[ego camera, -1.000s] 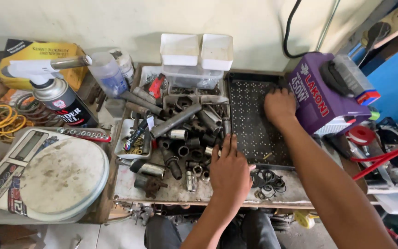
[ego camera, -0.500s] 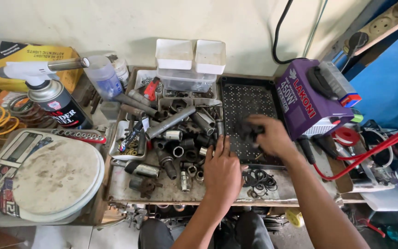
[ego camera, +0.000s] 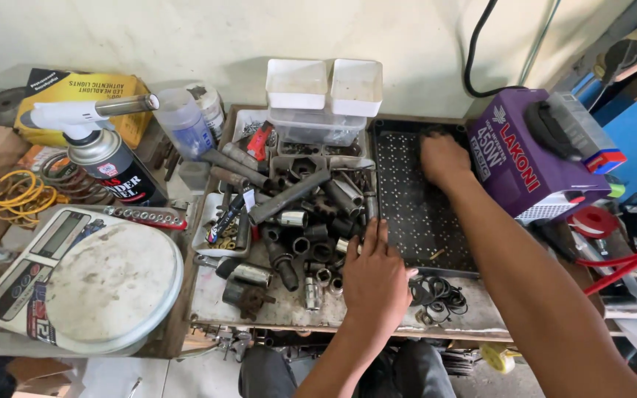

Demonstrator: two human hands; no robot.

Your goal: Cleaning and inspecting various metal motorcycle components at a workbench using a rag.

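Note:
My left hand [ego camera: 372, 278] lies flat, fingers together, on a cluttered work surface beside a heap of dark metal sockets and tubes [ego camera: 305, 214]. It holds nothing. My right hand [ego camera: 442, 157] reaches to the far corner of a black perforated tray [ego camera: 414, 214], fingers curled down onto the tray near its back edge. Whether it grips anything there is hidden by the fingers. A pile of black rubber rings [ego camera: 436, 292] sits just right of my left hand, at the tray's near edge.
A purple box-shaped machine [ego camera: 528, 158] stands right of the tray. Two white plastic bins [ego camera: 324, 88] sit at the back. A gas torch can [ego camera: 105, 158], a yellow box [ego camera: 75, 92] and a white round scale [ego camera: 86, 284] are on the left.
My right hand has moved from the middle of the perforated tray back up to its far right corner. My left hand has stayed near the sockets.

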